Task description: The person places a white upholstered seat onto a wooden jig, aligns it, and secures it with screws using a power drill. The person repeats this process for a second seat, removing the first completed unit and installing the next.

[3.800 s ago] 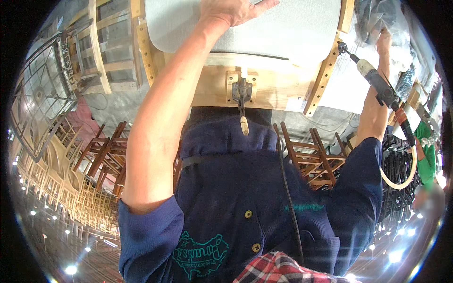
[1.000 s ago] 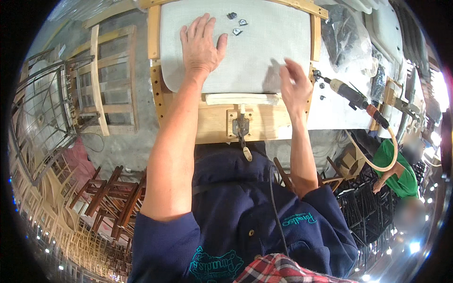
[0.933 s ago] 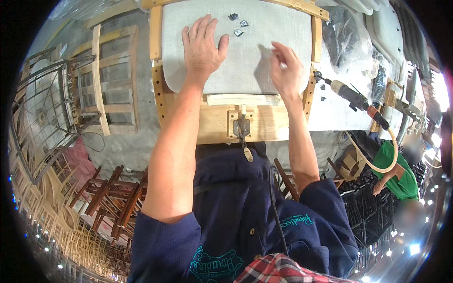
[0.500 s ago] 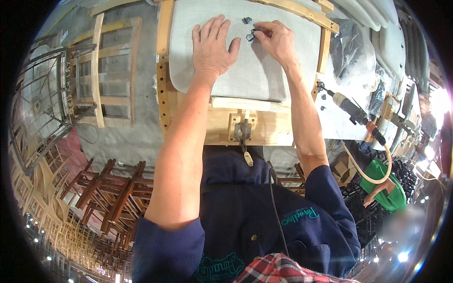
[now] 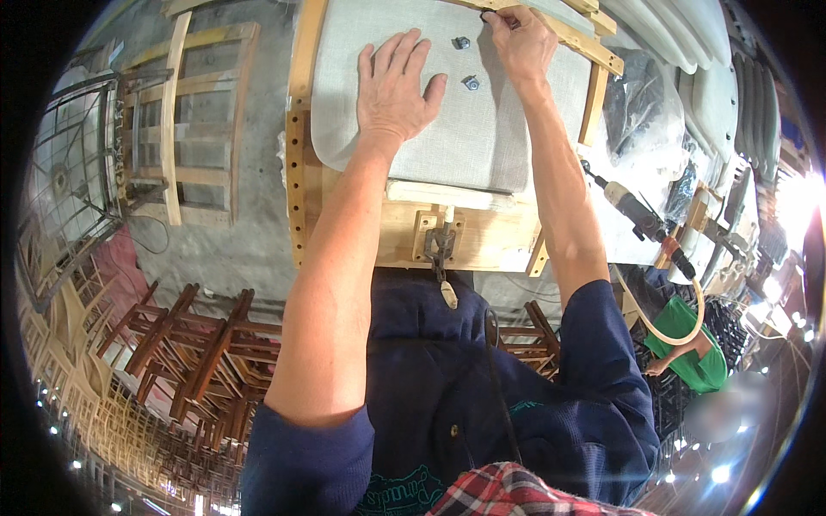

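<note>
My left hand (image 5: 397, 86) lies flat on a pale grey fabric-covered panel (image 5: 465, 142), its fingers stretched out and holding nothing. Two small blue-grey metal fittings (image 5: 471, 82) rest on the panel between my hands, one farther off than the other. Near the panel's far edge, my right hand (image 5: 523, 43) pinches a small dark piece (image 5: 487, 15) between thumb and fingers. Its exact kind is too small to make out. A wooden frame (image 5: 298, 172) surrounds the panel, and a toggle clamp (image 5: 440, 245) is fixed on the near wooden board.
A power screwdriver (image 5: 632, 211) with a hose lies right of the frame, beside plastic wrapping (image 5: 641, 103) and stacked grey panels (image 5: 710, 86). To the left are a wooden pallet (image 5: 176, 129) and a wire rack (image 5: 73, 172). A person in green (image 5: 693, 344) is at the right.
My right hand has moved away from the nearer metal fitting toward the panel's far edge, with the small dark piece in its fingers. My left hand stays flat on the panel.
</note>
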The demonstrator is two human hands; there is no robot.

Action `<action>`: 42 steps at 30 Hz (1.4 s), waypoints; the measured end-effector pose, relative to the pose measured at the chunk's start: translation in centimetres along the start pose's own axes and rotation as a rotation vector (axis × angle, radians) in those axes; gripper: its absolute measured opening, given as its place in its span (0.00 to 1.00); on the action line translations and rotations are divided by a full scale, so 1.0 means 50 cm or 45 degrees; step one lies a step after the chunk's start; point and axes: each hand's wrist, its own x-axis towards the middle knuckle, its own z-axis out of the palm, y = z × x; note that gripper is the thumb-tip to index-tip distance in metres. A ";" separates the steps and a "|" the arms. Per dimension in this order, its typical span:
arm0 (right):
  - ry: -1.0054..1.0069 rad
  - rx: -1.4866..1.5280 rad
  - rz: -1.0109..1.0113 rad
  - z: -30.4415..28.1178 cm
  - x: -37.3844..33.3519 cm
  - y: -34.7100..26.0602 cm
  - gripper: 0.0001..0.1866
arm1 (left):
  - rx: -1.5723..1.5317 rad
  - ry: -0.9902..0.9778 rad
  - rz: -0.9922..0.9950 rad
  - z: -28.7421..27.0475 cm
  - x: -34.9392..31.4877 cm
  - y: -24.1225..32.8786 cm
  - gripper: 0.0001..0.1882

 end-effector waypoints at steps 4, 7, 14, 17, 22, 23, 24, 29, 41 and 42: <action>-0.033 0.086 -0.067 -0.011 0.017 0.005 0.09 | 0.017 0.013 0.011 0.002 0.000 0.002 0.30; -0.104 0.109 0.019 -0.021 0.031 0.003 0.09 | 0.016 0.003 0.013 0.001 0.000 0.002 0.31; -0.198 0.164 0.221 -0.021 -0.016 0.020 0.18 | 0.001 0.020 0.013 0.002 0.003 0.002 0.31; -0.252 0.212 0.251 -0.030 -0.068 -0.018 0.20 | -0.036 0.046 0.014 -0.003 -0.001 0.002 0.30; -0.440 0.099 0.142 -0.018 -0.073 -0.063 0.18 | -0.066 0.079 0.008 0.000 0.000 0.000 0.30; -0.473 0.107 0.151 -0.011 -0.068 -0.069 0.16 | -0.072 0.082 0.008 0.001 0.001 0.002 0.30; -0.440 0.085 0.038 -0.001 -0.063 -0.075 0.16 | -0.075 0.081 0.007 -0.001 0.001 0.005 0.30; -0.442 0.075 -0.238 0.067 0.000 -0.118 0.13 | -0.008 0.063 0.025 -0.010 0.003 0.006 0.29; -0.174 0.110 -0.290 0.180 0.060 -0.192 0.07 | 0.070 0.007 -0.014 -0.012 0.001 0.006 0.31; -0.152 0.116 -0.271 0.179 0.058 -0.194 0.08 | 0.074 0.004 -0.013 -0.011 0.001 0.007 0.31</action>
